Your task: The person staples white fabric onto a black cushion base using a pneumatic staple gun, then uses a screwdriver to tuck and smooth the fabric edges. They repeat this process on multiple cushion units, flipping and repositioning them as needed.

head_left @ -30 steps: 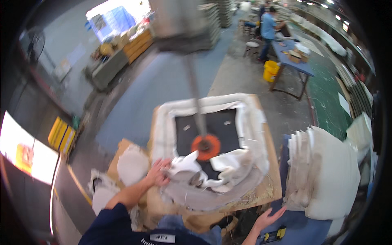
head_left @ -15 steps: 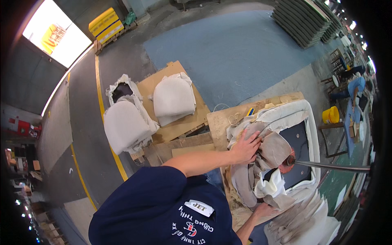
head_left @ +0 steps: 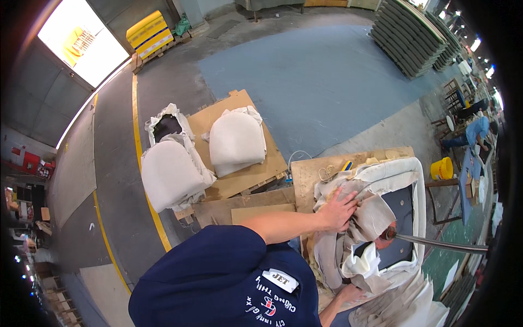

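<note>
An upholstered seat cushion [head_left: 418, 210] lies on the bench, its dark base panel [head_left: 402, 204] facing up inside a pale padded rim. Loose grey-beige fabric [head_left: 376, 213] is bunched over its near side. My left hand [head_left: 339, 210] rests on the bunched fabric with its fingers spread. Lower down, my right hand [head_left: 351, 294] closes on the fabric edge by the near corner, its fingertips partly hidden. Between the hands, a crumpled white cloth piece [head_left: 362, 262] stands up. A rounded reddish object [head_left: 385, 231] joined to a grey hose [head_left: 441, 243] lies against the panel; its kind is unclear.
A wooden board [head_left: 308, 171] lies under the cushion, with a yellow-and-black tool [head_left: 347, 165] on it. Layered fabric [head_left: 400, 305] hangs at the near side. Left, fabric-covered seats [head_left: 237, 139] rest on cardboard [head_left: 245, 188]. A yellow bucket [head_left: 442, 169] and a person in blue [head_left: 477, 131] are at right.
The whole view has shifted, so the bench and cushion appear lower and slightly farther right. Both hands keep their places on the fabric.
</note>
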Available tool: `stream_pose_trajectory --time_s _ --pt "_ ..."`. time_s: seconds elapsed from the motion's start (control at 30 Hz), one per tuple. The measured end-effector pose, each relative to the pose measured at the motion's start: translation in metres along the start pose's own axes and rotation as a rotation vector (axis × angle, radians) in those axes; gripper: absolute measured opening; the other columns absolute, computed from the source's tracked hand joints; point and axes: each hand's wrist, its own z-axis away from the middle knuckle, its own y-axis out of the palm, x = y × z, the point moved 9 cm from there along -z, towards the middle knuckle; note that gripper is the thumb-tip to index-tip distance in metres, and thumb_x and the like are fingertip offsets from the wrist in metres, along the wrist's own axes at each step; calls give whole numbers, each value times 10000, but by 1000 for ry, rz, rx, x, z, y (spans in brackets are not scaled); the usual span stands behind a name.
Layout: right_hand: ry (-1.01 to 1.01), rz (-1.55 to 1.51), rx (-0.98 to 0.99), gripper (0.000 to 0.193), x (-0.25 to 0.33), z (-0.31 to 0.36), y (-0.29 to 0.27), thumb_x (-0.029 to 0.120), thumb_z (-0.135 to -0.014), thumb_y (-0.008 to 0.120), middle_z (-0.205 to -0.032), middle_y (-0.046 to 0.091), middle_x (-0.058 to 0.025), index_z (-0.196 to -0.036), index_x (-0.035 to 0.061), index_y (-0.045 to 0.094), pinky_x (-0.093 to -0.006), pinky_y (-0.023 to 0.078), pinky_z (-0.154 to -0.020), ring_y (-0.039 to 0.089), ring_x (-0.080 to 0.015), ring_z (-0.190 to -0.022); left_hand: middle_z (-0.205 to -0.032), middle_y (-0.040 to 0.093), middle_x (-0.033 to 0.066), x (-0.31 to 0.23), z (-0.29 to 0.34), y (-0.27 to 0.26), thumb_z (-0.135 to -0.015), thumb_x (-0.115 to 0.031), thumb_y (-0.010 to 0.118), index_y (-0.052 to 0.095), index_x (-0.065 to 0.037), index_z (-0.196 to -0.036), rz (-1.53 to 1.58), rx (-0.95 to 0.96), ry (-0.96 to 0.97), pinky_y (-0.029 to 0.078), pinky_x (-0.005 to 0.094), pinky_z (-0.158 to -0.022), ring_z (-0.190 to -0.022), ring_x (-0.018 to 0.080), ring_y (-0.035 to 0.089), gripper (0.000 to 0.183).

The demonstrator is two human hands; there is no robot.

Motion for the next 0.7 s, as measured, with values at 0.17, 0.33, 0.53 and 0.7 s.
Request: stream_pose_trajectory --time_s 0.17,0.33,0.53,0.7 --pt "66 7 -8 681 -8 -2 -3 338 -974 594 -1613 362 -296 -1533 -15 432 -619 297 -1190 327 -455 -1512 -1533 537 87 -8 -5 -2 -820 -452 691 648 -31 -1348 38 -9 -5 160 701 -1221 -1566 281 276 676" --pt "82 -33 7 698 6 -4 -1 379 -972 604 -1614 357 -300 -1527 -12 439 -637 298 -1181 324 -461 -1511 -1535 529 66 -2 -6 -9 -819 -452 691 640 -46 -1341 1 -11 -24 190 678 -1214 -1548 276 307 663" --pt "59 -127 -48 843 -6 -7 3 446 -888 701 -1653 311 -269 -1576 55 407 -648 295 -1166 224 -472 -1549 -1570 494 56 -9 -6 -12 -848 -440 668 591 -61 -1415 7 33 -24 161 694 -1212 -1553 278 284 687" --pt "-22 -172 -15 805 -7 -3 -2 394 -890 694 -1654 314 -253 -1570 70 410 -639 263 -1186 220 -456 -1551 -1567 501 64 -14 -2 -8 -832 -424 662 594 -56 -1408 22 16 -25 125 702 -1214 -1547 287 302 687"
